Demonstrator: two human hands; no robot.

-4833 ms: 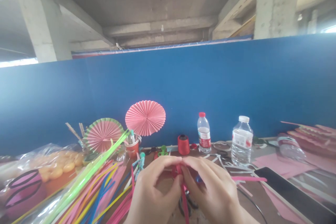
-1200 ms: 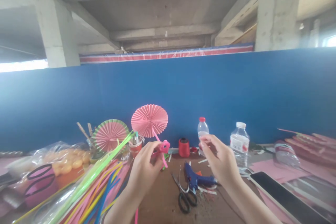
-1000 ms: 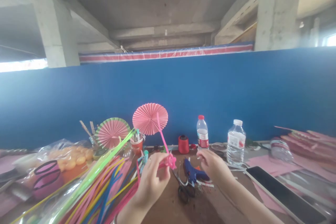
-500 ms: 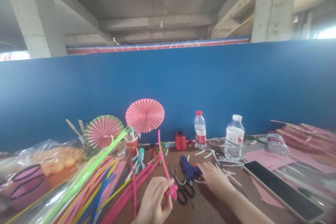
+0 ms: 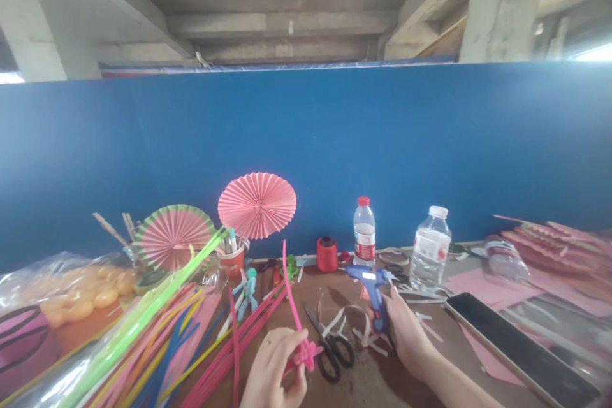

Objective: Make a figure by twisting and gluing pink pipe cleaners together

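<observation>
The left hand [image 5: 275,366], low near the table's near edge, has its fingertips pinched together on the pink flower [image 5: 306,354], a small twisted pipe-cleaner head. Its stem rises away from the hand toward the far edge, so the grip at the head seems meant to leave the stem free and the head turned to the right. The right hand [image 5: 406,331] is curled around the lower grip of the blue glue gun [image 5: 370,287], which stands upright with its nozzle pointing left, toward the flower side. Whether the gun's foot rests on the table I cannot tell. Between the two hands lie black-handled scissors [image 5: 329,344], blades open, and curled white paper strips [image 5: 351,325], apparently dropped where they were cut, within reach of either hand. Toward the left edge a loose bundle of coloured pipe cleaners [image 5: 143,331] fans out with its ends pointing at the left hand, handy for drawing one out. Along the far edge, against the blue partition [image 5: 335,140], things stand out of the working area: an orange cup [image 5: 232,261] propping a pink paper fan [image 5: 257,204], a green-rimmed fan [image 5: 174,236], a red thread spool [image 5: 326,254] and two water bottles [image 5: 364,233]. A dark phone [image 5: 521,344] lies flat near the right edge.
</observation>
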